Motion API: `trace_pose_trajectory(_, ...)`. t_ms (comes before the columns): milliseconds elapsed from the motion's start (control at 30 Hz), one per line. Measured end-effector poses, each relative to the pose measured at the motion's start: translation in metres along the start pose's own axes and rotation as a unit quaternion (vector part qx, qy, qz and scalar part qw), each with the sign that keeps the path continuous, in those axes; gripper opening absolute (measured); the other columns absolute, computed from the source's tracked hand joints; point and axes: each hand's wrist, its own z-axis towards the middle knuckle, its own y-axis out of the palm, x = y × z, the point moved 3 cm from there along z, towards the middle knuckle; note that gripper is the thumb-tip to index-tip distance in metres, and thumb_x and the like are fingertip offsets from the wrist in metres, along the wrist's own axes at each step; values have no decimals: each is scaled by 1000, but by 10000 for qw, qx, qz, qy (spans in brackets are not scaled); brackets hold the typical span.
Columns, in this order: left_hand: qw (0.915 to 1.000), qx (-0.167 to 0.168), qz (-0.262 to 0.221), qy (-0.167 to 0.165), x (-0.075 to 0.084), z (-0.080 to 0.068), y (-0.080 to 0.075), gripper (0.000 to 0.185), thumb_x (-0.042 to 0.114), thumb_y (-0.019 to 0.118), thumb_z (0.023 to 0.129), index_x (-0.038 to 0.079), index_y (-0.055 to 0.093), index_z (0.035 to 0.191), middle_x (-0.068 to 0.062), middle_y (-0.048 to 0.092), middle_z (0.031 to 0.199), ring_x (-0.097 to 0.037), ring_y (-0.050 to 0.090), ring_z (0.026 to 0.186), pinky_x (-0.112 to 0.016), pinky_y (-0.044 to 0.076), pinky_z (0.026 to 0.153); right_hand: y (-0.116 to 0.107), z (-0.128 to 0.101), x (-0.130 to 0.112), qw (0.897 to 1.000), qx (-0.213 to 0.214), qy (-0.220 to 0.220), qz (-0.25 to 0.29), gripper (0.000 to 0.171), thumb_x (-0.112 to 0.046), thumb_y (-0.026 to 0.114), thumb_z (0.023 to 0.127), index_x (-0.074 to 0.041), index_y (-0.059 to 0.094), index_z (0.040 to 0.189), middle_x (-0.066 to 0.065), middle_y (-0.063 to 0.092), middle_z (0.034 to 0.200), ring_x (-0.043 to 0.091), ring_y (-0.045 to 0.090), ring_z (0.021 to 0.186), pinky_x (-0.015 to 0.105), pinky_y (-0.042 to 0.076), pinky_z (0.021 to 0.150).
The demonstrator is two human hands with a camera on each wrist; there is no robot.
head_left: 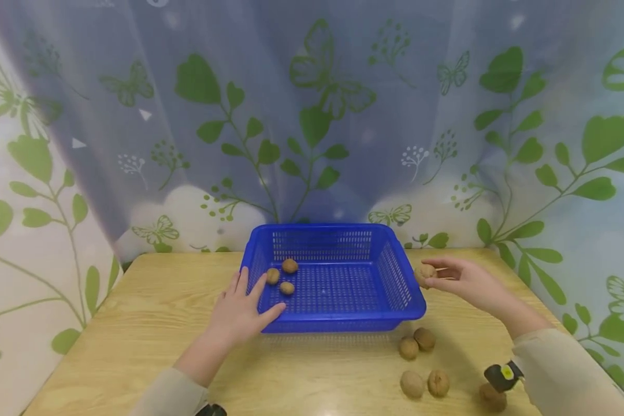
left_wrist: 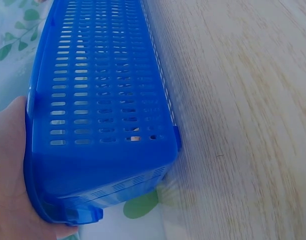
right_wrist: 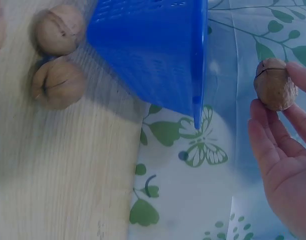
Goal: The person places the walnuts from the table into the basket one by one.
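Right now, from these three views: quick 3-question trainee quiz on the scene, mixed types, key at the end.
1. How many walnuts lie inside the blue basket?
2. True or false: the right hand holds nothing.
3. Multiple choice: the left hand rests on the basket's A) far wall, B) near-left corner, C) right rim.

Key
1. Three, grouped in the left part.
2. False: its fingertips pinch a held walnut just outside the basket's right rim, as the right wrist view also shows.
3. B. Five loose walnuts also lie on the table, near right of the basket.
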Motion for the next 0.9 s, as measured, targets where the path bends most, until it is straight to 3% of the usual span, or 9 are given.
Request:
trace_pose_trajectory(500, 10000, 72, -5, 8, 0, 1, 0, 88, 73, 36, 85, 11, 30, 147, -27, 12, 150, -42, 7, 138, -64, 22, 101, 14, 48, -15, 9987, -435, 87, 240, 54, -33, 62, 90, -2, 49, 133, 21, 51, 128, 36, 53, 113, 54, 41, 92)
trace_pose_trajectory(900, 10000, -13, 41, -48, 2, -3, -2, 84, 68, 40, 86, 11, 30, 147, -27, 12, 150, -42, 8, 138, -63, 23, 101, 26, 82, -29, 9983, -581, -10, 60, 54, -33, 63, 90, -3, 49, 133, 21, 46, 135, 39, 46, 121, 53, 38, 96)
